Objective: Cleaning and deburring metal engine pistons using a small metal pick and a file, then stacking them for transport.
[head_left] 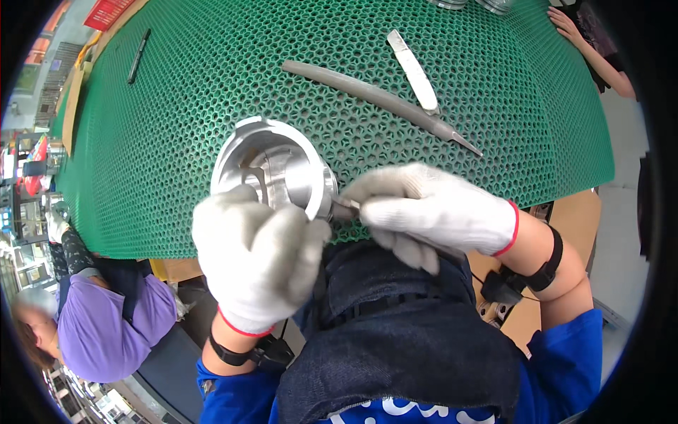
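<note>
A shiny, hollow round metal casting [316, 166] stands tilted near the mat's front edge, its wide mouth facing up. My left hand [258, 247], in a white knit glove, is closed over its near rim. My gloved right hand [424, 212] is closed in a pinch at the casting's right side. Between its fingertips shows the end of a small dark tool [344, 210], touching or very close to the casting; the rest of it is hidden in the glove. Farther off lie a long grey file [374, 99] with a bare pointed tang and a white-wrapped, flat-ended hand tool [415, 74].
A green honeycomb mat [191, 92] covers the table. A black pen [139, 56] lies at far left. Round metal parts [494, 6] sit at the far edge. A co-worker's hand [565, 25] rests at far right; a person in purple [116, 325] sits at left. Cardboard [575, 226] shows below right.
</note>
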`<act>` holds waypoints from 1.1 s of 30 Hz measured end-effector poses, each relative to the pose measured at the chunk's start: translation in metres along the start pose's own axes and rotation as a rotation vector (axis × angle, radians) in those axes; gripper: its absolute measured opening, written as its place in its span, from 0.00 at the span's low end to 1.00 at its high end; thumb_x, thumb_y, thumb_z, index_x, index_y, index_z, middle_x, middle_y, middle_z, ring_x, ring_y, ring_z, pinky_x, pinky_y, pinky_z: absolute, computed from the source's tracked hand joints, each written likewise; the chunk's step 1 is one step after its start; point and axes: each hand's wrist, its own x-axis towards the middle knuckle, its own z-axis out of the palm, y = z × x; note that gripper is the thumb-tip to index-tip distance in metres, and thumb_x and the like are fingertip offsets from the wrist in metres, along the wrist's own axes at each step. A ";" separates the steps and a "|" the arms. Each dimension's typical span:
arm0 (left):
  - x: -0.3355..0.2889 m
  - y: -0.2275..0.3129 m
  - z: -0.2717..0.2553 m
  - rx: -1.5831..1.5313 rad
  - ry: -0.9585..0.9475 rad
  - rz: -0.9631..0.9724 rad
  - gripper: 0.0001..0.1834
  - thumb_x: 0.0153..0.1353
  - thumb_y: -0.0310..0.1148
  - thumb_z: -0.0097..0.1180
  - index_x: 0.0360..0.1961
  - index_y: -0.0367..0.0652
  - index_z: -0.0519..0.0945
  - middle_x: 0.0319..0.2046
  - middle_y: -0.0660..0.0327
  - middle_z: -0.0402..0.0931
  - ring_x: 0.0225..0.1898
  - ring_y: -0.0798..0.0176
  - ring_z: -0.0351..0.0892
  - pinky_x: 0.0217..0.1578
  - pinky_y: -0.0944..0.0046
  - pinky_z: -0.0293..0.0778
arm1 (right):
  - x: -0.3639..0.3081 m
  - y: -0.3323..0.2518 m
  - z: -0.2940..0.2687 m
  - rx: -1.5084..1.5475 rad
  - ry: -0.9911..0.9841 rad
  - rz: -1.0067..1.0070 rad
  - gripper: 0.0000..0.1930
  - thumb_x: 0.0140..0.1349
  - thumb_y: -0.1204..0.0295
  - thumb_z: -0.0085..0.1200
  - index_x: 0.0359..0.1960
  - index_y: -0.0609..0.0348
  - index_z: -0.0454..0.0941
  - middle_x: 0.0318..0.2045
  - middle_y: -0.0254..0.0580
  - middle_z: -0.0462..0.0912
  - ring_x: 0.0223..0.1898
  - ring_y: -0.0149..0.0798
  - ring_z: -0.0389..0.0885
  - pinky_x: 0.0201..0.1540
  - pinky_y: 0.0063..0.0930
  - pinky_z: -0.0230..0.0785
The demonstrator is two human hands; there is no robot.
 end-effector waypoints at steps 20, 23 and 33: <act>0.060 -0.040 -0.001 -0.026 -0.300 0.220 0.26 0.44 0.34 0.66 0.48 0.44 0.78 0.54 0.49 0.74 0.55 0.43 0.75 0.54 0.53 0.73 | -0.045 0.060 -0.015 -0.146 0.397 -0.488 0.13 0.60 0.62 0.54 0.29 0.61 0.80 0.25 0.42 0.82 0.22 0.36 0.77 0.26 0.27 0.70; 0.045 0.001 0.014 0.021 -0.307 0.141 0.27 0.41 0.31 0.69 0.47 0.43 0.77 0.47 0.54 0.79 0.50 0.46 0.78 0.51 0.52 0.74 | -0.027 0.057 -0.018 -0.877 0.595 -0.738 0.11 0.61 0.65 0.53 0.30 0.59 0.79 0.25 0.45 0.79 0.25 0.48 0.79 0.32 0.35 0.73; 0.070 0.011 0.013 0.095 -0.432 -0.040 0.22 0.45 0.31 0.63 0.45 0.42 0.78 0.41 0.53 0.80 0.44 0.45 0.80 0.45 0.52 0.74 | -0.005 0.024 -0.011 -0.688 0.493 -0.567 0.14 0.63 0.60 0.51 0.28 0.57 0.80 0.24 0.44 0.81 0.29 0.47 0.83 0.33 0.37 0.74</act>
